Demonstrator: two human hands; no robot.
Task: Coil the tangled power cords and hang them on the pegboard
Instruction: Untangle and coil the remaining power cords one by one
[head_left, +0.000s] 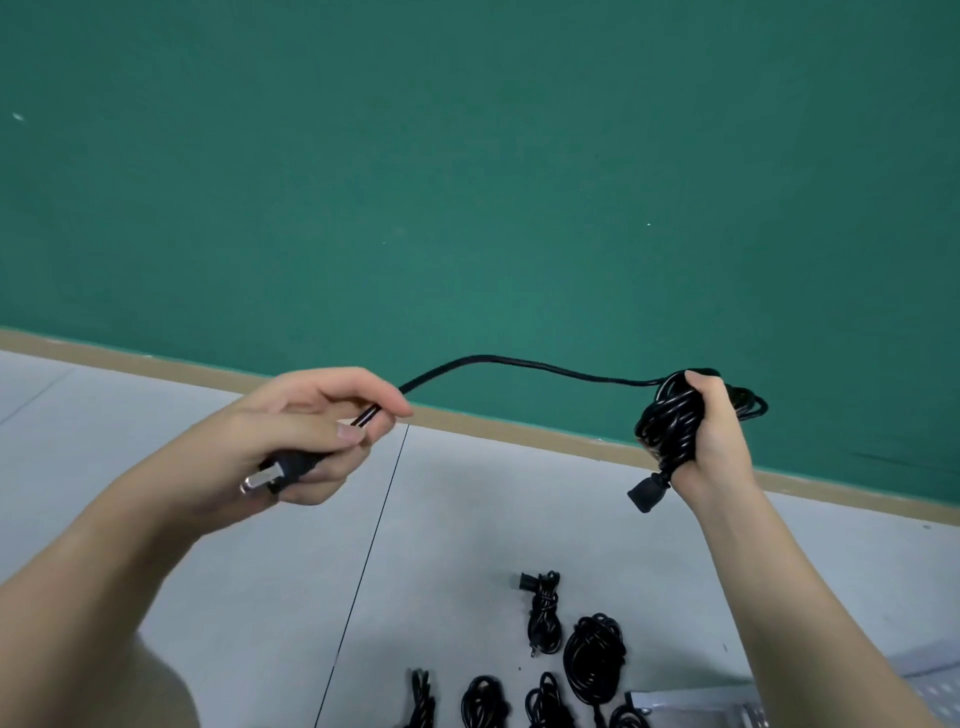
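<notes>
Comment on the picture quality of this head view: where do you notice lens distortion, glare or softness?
Head view: the wide lens bows the tan baseboard strip into a slanted curve; the silver metal prongs of the black plug in the left hand look smeared; the black coiled cord bundle in the right hand shows small glossy highlights; lighting on the green wall is even, without hard shadows.

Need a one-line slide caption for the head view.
Right hand grips a coiled black cord; left hand holds its plug end.

light: even, soft | shadows: faint | edges: bowed (wide-angle) | focus: slightly soft
</notes>
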